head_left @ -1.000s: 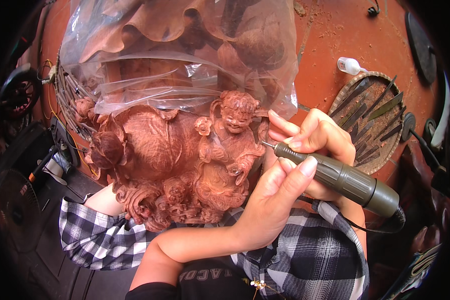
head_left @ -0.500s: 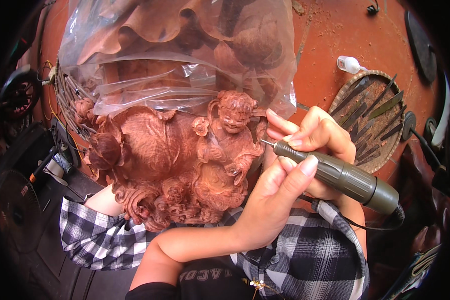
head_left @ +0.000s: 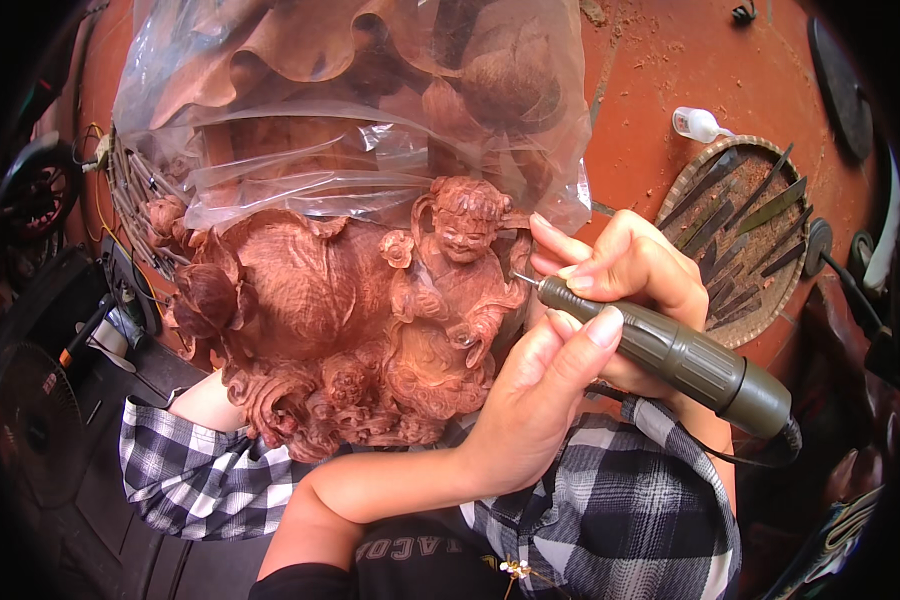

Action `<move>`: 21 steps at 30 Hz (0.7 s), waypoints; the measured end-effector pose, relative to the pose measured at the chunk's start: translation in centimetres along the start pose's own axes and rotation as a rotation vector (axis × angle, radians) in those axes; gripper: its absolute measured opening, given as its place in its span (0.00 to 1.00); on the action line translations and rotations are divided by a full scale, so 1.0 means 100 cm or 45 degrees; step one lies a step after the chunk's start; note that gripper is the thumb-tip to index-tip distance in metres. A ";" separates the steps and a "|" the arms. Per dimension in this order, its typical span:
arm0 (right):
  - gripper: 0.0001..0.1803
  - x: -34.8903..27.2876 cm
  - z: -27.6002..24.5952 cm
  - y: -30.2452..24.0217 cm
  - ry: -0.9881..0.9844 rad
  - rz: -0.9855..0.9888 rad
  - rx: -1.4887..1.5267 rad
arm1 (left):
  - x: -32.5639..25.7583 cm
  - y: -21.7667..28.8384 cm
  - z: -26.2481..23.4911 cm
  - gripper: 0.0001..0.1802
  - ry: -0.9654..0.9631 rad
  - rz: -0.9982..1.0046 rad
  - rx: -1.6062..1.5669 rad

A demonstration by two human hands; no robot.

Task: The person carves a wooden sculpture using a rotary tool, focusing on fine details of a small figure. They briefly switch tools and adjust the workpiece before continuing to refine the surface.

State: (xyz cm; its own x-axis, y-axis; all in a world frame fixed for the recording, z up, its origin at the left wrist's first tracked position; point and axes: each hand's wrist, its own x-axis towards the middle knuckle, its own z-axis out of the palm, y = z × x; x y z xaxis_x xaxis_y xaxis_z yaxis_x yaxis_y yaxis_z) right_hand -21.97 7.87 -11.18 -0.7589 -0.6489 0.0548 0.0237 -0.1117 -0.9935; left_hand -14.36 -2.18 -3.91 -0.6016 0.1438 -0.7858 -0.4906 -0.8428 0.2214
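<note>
A reddish-brown wood carving point(head_left: 300, 290) rests against my lap, with a smiling robed figure point(head_left: 460, 240) on its right side. My right hand point(head_left: 645, 265) grips an olive-green rotary carving tool point(head_left: 680, 365) close to its nose, one fingertip reaching to the figure's raised edge. From below, my left hand point(head_left: 540, 400) presses its thumb along the tool's body; the rest of its fingers are partly hidden behind the tool. The thin metal bit point(head_left: 525, 279) points at the figure's sleeve edge. Whether it touches the wood, I cannot tell.
Clear plastic sheeting point(head_left: 370, 140) covers more carved wood beyond. A round woven tray point(head_left: 680, 180) of dark flat blades and wood dust lies at right, beside a small white bottle point(head_left: 698, 124). A black cord point(head_left: 750, 460) trails from the tool. Shavings dot the red floor point(head_left: 660, 60).
The rotary tool and both hands have shifted slightly left, and the bit now sits a little higher along the sleeve edge. The carving has moved only slightly in view.
</note>
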 end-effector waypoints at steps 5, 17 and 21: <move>0.12 -0.001 0.003 -0.001 0.034 -0.013 -0.007 | -0.002 -0.002 -0.003 0.24 -0.002 -0.050 -0.009; 0.12 -0.002 0.003 0.000 0.037 -0.097 -0.021 | -0.002 -0.009 -0.005 0.14 0.033 -0.068 0.000; 0.13 -0.004 0.004 0.002 0.051 -0.094 -0.009 | -0.004 -0.011 -0.006 0.14 0.009 -0.027 0.022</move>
State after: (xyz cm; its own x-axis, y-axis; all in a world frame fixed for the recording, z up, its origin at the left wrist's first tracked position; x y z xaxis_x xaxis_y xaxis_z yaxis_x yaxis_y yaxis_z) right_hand -21.41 7.83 -11.33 -0.7838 -0.6085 0.1244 -0.0381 -0.1528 -0.9875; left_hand -13.20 -1.64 -4.15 -0.5866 0.1579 -0.7943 -0.5139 -0.8306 0.2144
